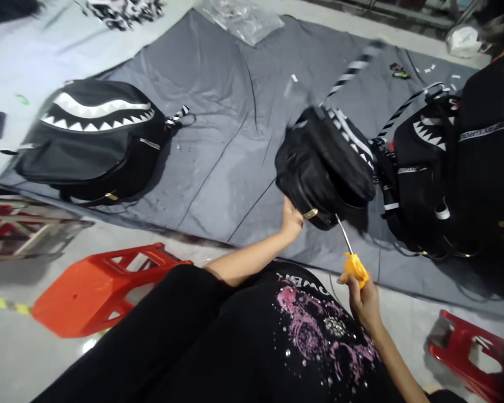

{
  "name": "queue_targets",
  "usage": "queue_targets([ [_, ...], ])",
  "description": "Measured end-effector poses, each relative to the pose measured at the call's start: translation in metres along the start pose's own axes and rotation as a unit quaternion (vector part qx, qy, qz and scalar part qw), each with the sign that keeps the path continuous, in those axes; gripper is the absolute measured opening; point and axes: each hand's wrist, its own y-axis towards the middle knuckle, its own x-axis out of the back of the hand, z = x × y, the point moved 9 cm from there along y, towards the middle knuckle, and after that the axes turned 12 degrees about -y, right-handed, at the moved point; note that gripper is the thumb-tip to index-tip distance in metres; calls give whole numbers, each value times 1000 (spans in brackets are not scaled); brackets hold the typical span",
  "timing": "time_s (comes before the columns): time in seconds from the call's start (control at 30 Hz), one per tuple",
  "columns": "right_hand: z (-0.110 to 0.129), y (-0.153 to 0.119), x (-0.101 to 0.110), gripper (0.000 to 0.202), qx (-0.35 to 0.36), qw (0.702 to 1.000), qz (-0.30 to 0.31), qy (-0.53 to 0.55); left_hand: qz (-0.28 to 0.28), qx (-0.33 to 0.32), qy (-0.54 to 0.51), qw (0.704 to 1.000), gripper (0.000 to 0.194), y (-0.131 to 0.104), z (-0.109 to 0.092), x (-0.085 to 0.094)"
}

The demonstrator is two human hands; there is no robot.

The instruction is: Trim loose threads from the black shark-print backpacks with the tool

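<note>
A small black backpack (315, 162) with a white shark-tooth print tilts on the grey cloth in front of me, blurred by motion. My left hand (293, 220) grips its near lower edge beside a gold-coloured metal tag; the fingertips are hidden under the bag. In my right hand (363, 296) is an orange-handled tool (356, 270) with a thin metal shaft. Its tip overlaps the bag's lower edge in view; I cannot tell whether it touches. From the bag's top a black-and-white striped strap (355, 68) swings up to the right.
A larger shark-tooth backpack (105, 134) lies left on the grey cloth (218, 151). More black backpacks (483, 179) crowd the right side. Clear plastic (243, 19) lies at the back. An orange stool (84, 291) and a red stool (470, 350) stand below the table edge.
</note>
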Motion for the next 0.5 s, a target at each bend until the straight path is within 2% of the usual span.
queue_targets([
  [0.03, -3, 5, -10, 33, 3, 1000, 16, 0, 88, 27, 27, 995, 43, -24, 18, -5],
  [0.13, -20, 14, -39, 37, -14, 997, 69, -27, 237, 62, 55, 968, 25, -94, 50, 10],
  [0.2, -35, 18, -54, 39, -30, 993, 104, -47, 245, 48, 99, 963, 25, -114, 51, 36],
  [0.27, -48, 21, -62, 40, -45, 990, 124, -51, 219, -24, 185, 958, 35, -107, 39, 59],
  [0.3, -52, 23, -63, 40, -50, 989, 128, -48, 214, -75, 232, 946, 50, -96, 31, 64],
  [0.37, -55, 26, -60, 38, -52, 990, 128, -36, 253, -162, 301, 905, 81, -71, 22, 58],
  [0.4, -54, 27, -58, 36, -50, 990, 130, -30, 287, -185, 320, 884, 87, -57, 23, 50],
  [0.47, -50, 26, -52, 36, -43, 990, 132, -16, 338, -190, 325, 863, 77, -28, 24, 35],
  [0.5, -49, 24, -49, 36, -41, 990, 131, -8, 336, -181, 310, 871, 67, -12, 20, 31],
])
